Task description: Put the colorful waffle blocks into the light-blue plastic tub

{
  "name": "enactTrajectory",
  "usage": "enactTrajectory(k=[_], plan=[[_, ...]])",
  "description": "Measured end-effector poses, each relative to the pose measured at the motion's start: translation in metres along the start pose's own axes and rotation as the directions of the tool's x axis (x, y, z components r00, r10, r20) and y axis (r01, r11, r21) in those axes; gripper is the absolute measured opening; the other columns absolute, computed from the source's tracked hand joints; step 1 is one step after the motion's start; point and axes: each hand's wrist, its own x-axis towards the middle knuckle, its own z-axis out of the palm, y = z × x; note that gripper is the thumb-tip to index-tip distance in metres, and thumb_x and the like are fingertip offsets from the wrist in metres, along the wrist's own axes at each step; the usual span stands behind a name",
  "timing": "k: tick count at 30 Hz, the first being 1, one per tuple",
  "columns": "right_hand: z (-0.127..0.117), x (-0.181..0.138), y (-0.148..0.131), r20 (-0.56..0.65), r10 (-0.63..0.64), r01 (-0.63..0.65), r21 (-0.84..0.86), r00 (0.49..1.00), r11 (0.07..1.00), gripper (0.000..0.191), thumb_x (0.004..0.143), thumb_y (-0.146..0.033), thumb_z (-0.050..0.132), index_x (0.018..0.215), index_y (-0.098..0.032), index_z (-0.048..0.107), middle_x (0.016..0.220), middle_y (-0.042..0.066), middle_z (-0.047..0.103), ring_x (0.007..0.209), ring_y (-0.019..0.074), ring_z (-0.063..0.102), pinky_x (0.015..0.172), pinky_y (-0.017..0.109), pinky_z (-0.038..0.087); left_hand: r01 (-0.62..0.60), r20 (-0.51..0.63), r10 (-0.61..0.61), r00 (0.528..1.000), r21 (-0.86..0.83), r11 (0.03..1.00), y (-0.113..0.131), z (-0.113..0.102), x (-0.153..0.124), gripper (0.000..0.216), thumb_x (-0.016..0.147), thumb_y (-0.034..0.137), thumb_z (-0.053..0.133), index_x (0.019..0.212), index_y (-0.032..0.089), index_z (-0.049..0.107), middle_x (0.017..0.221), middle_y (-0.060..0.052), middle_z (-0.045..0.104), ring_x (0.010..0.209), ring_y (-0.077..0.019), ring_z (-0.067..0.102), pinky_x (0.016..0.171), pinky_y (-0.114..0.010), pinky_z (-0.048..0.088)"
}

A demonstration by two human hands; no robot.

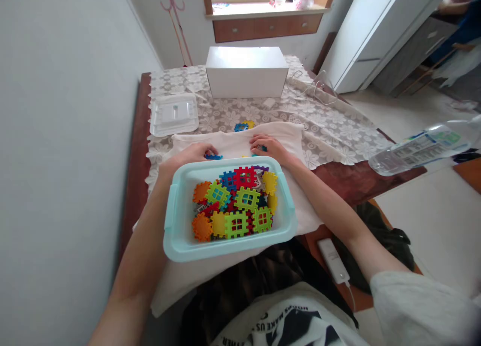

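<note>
— Seated at a lace-covered table (pixel 338 130), what are the hands doing?

— Left hand (pixel 195 153) rests on a white cloth (pixel 233 143) just beyond a pale blue bin (pixel 176 236), fingers curled over a blue block (pixel 213 156); whether it is gripped cannot be told. Right hand (pixel 268 146) covers a teal piece (pixel 262 148), grasp equally unclear.

— And the bin?

— Near edge, full of bright interlocking blocks (pixel 236 203). Farther off: two loose blocks (pixel 243 125), a clear lid (pixel 174 114) left, a white box (pixel 246 71) behind.
</note>
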Motion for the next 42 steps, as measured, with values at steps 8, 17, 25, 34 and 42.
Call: enactTrajectory(k=[8,17,25,34,42], plan=[[0.001,-0.001,0.002,-0.045,0.044,-0.043,0.033,0.998,0.999,0.028,0.099,-0.045,0.066,0.096,-0.024,0.085,0.118,0.01,0.084,0.114,0.0309,0.077,0.11,0.048,0.06,-0.094,-0.065,0.072,0.995,-0.477,0.874,-0.013,-0.006,0.008,0.047,0.065,0.043,0.101,0.095,0.019,0.074,0.091,-0.004,0.078,0.084,-0.02,0.071,0.075,-0.031,0.056],[0.0,-0.001,0.0,-0.043,0.055,-0.054,0.038,0.998,0.998,0.023,0.1,-0.041,0.066,0.094,-0.026,0.082,0.114,0.009,0.083,0.109,0.0304,0.078,0.107,0.048,0.059,-0.512,-0.346,0.382,0.857,-0.652,0.559,0.024,-0.049,-0.038,0.042,0.077,0.044,0.103,0.102,0.026,0.074,0.092,0.001,0.073,0.08,-0.0146,0.07,0.072,-0.028,0.059],[0.0,-0.003,-0.008,-0.059,0.088,-0.086,0.028,0.994,0.996,0.027,0.1,-0.044,0.064,0.099,-0.023,0.082,0.109,0.009,0.082,0.103,0.0292,0.077,0.101,0.047,0.059,-0.432,0.147,0.535,0.832,-0.433,0.791,0.091,-0.022,-0.053,0.025,0.089,0.036,0.093,0.104,0.02,0.081,0.096,-0.004,0.079,0.085,-0.0158,0.073,0.077,-0.026,0.06],[0.0,-0.001,-0.008,-0.047,0.069,-0.068,0.011,0.997,0.998,0.028,0.101,-0.044,0.064,0.097,-0.023,0.082,0.109,0.009,0.083,0.104,0.0288,0.076,0.101,0.045,0.058,-0.494,0.121,0.59,0.798,-0.427,0.757,0.094,-0.005,-0.04,0.027,0.095,0.04,0.089,0.111,0.019,0.082,0.103,-0.006,0.082,0.078,-0.0113,0.068,0.074,-0.024,0.056],[-0.001,-0.004,-0.014,0.04,0.062,-0.059,-0.067,0.997,0.996,0.036,0.096,-0.055,0.068,0.1,-0.023,0.084,0.117,0.011,0.083,0.115,0.0333,0.074,0.113,0.052,0.053,-0.467,0.055,0.587,0.808,-0.549,0.694,0.088,0.003,-0.031,0.034,0.095,0.042,0.091,0.117,0.019,0.08,0.108,-0.008,0.082,0.092,-0.0146,0.074,0.08,-0.025,0.059]])
